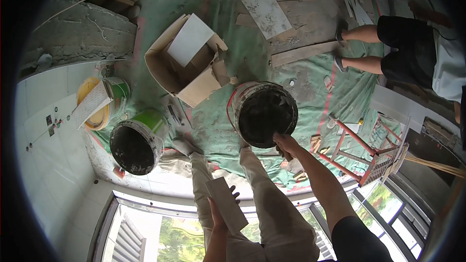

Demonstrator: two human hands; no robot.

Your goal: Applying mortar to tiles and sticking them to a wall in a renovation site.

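My left hand (218,216) grips a narrow, rectangular grey-white tile (227,204) in front of my legs, with fingertips showing past its far edge. At the near right rim of a bucket (234,111) holding dark, wet-looking material, my right hand (285,145) is closed around what looks like a brown tool handle (289,156). The rest of that tool is hidden by the hand and the dark contents. Left of my feet, a green bucket (156,121) leans toward me, its inside dark and coated.
A cardboard box (199,87) with a white tile (191,40) stands ahead. A flat trowel (175,114) lies near my left foot. Another bucket (120,94) bears a textured tile. A red metal stand (357,138) is at right. Another person (403,43) stands at far right.
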